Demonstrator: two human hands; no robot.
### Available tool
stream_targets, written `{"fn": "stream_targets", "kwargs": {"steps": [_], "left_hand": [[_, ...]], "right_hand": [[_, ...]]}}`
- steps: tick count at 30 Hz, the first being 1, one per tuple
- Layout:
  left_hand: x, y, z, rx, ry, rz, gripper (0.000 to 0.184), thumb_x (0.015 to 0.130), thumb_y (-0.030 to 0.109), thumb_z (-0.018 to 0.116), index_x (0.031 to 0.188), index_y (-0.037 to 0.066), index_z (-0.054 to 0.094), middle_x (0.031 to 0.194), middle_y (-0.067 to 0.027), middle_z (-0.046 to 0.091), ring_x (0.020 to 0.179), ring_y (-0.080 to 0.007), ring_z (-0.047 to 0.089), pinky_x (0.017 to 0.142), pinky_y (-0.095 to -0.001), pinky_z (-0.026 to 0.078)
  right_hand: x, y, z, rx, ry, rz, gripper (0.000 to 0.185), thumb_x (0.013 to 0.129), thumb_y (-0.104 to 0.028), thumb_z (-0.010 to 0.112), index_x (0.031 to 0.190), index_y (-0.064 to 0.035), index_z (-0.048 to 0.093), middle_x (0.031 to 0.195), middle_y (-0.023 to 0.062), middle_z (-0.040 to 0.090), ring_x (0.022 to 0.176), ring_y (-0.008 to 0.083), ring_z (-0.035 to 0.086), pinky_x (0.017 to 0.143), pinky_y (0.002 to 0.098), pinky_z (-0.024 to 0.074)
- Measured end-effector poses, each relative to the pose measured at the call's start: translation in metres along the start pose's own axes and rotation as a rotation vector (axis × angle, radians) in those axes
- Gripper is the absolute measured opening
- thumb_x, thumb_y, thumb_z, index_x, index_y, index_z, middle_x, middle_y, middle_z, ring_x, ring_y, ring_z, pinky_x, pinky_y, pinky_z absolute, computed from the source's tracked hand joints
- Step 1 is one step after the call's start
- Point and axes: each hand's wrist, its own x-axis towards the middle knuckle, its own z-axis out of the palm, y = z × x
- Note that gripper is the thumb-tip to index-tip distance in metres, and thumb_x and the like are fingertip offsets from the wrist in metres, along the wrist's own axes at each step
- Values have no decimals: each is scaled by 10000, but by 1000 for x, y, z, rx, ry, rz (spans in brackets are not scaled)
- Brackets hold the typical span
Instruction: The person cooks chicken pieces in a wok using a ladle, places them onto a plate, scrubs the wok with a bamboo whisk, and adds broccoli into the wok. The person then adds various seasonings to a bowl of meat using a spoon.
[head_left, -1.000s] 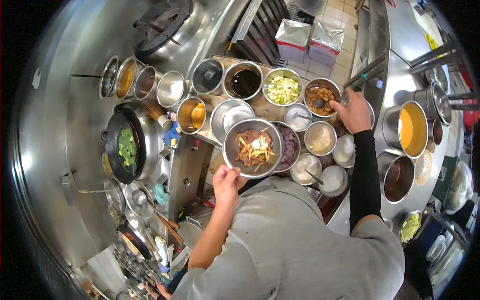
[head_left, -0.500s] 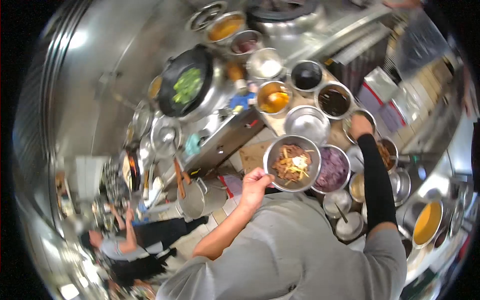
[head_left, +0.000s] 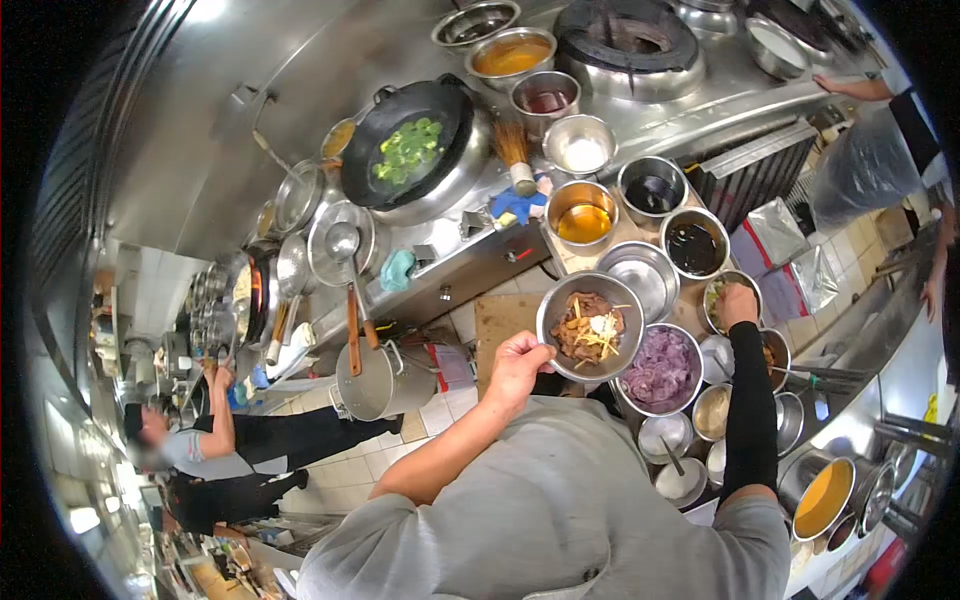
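My left hand [head_left: 518, 370] grips the rim of a steel bowl [head_left: 552, 318] that holds meat pieces with pale yellow shreds [head_left: 590, 330]. My right hand [head_left: 738, 305] reaches into the bowl of chopped green pieces [head_left: 714, 296]; its fingers point down, and what they hold is hidden. Between the hands, a bowl of sliced purple onion [head_left: 660, 368] sits just right of the held bowl. An empty-looking steel bowl [head_left: 640, 280] stands behind it. Two bowls of dark liquid [head_left: 693, 245] [head_left: 652, 190] are farther back.
A black wok with green vegetables [head_left: 408, 150] sits at the upper left, beside a brush [head_left: 516, 160] and a bowl of orange liquid [head_left: 583, 222]. Seasoning bowls [head_left: 680, 482] stand by my right sleeve. A large pot [head_left: 375, 380] and a person [head_left: 250, 440] are at the left.
The view has swung left. My right hand has moved from the bowl of brown pieces to the bowl of green pieces. My left hand still holds the meat bowl.
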Motion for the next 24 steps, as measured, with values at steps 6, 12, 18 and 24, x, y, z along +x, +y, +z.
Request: {"fn": "stream_targets", "kwargs": {"steps": [6, 12, 18, 24], "left_hand": [[9, 1, -2, 10, -68, 16, 175, 872, 20, 656, 750, 109, 566, 749, -6, 658, 640, -95, 619, 618, -256, 544], [26, -4, -7, 33, -140, -15, 185, 878, 24, 661, 750, 115, 563, 752, -9, 655, 643, -103, 613, 620, -253, 524], [45, 2, -2, 49, -273, -51, 198, 877, 31, 666, 748, 124, 549, 751, -7, 647, 636, -104, 607, 628, -258, 523], [74, 11, -4, 34, -507, -115, 201, 879, 31, 664, 749, 118, 538, 746, -5, 636, 653, -105, 611, 632, -264, 531]], "right_hand": [[-16, 20, -13, 112, 95, 81, 140, 788, -173, 688, 843, -51, 733, 836, 230, 693, 817, 407, 683, 764, 492, 545], [-53, -36, -93, 348, 275, 204, 217, 807, -155, 729, 982, -28, 736, 811, 144, 727, 768, 243, 721, 699, 345, 543], [-106, -184, -141, 650, 201, -215, 155, 856, -107, 728, 982, -24, 692, 955, 83, 709, 798, 166, 681, 674, 267, 553], [-111, -252, -112, 522, 170, -244, 160, 811, -51, 703, 970, -29, 700, 1000, 116, 716, 900, 318, 695, 788, 387, 564]]}}
